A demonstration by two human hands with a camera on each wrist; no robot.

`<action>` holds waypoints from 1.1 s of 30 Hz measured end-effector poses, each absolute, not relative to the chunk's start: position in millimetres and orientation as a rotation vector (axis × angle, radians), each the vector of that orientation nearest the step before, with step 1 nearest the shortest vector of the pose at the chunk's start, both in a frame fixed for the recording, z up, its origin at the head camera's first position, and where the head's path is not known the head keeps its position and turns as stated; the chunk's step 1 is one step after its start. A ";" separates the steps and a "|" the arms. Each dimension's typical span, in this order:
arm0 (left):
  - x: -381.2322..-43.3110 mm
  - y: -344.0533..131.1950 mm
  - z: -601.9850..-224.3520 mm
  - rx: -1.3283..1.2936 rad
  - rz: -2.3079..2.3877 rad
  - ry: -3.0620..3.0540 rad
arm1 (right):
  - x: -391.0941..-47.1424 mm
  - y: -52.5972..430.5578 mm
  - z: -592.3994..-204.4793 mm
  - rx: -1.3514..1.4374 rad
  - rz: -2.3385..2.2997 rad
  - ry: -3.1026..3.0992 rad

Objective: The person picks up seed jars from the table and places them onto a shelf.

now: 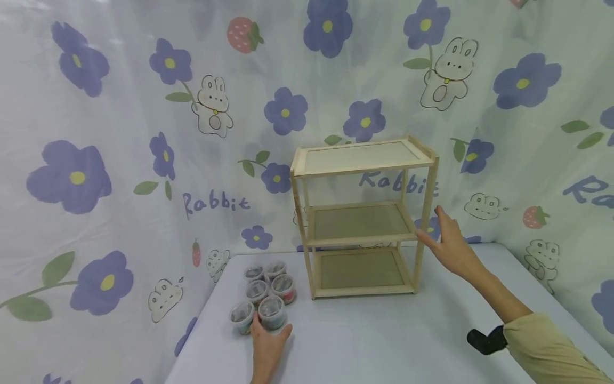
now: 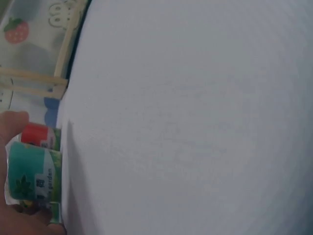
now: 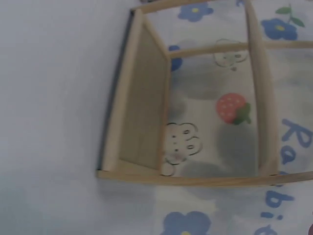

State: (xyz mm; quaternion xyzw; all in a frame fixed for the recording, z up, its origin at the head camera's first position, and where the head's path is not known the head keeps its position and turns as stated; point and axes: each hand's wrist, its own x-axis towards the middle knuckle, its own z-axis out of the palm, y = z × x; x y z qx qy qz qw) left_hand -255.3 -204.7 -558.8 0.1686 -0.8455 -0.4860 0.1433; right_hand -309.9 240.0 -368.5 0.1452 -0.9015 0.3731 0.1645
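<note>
My left hand (image 1: 268, 346) is at the front of a group of small clear-lidded tubs. Its fingers reach between the two nearest ones, beside the front-right tub (image 1: 272, 313), with the thumb spread to the right. In the left wrist view, a green-labelled tub (image 2: 34, 171) lies between thumb and fingers; a firm grip is not visible. A red-labelled tub (image 2: 36, 134) is behind it. My right hand (image 1: 453, 248), fingers spread, is beside the right post of a three-tier wooden shelf rack (image 1: 360, 240). Whether it touches the post I cannot tell.
The rack stands toward the back of a white-covered table (image 1: 364, 341). Behind it hangs a curtain (image 1: 307, 69) with flowers, rabbits and strawberries. Another front tub (image 1: 242, 314) stands at the left. A black object (image 1: 486, 341) is by the right sleeve.
</note>
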 end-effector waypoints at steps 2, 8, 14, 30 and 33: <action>-255.9 -205.4 -559.1 0.476 -1.412 -2.437 | -316.4 239.1 -353.5 0.408 1.116 -2.547; -258.6 -206.5 -561.1 0.431 -1.475 -2.427 | -331.6 239.1 -308.2 0.315 1.313 -2.542; -263.0 -206.3 -562.6 0.467 -1.524 -2.375 | -346.9 231.5 -278.9 0.372 1.562 -2.404; -264.3 -199.1 -566.0 0.565 -1.473 -2.322 | -364.2 223.4 -249.9 0.194 1.912 -2.262; -264.7 -198.0 -566.3 0.537 -1.438 -2.310 | -365.9 224.0 -245.9 0.183 1.993 -2.218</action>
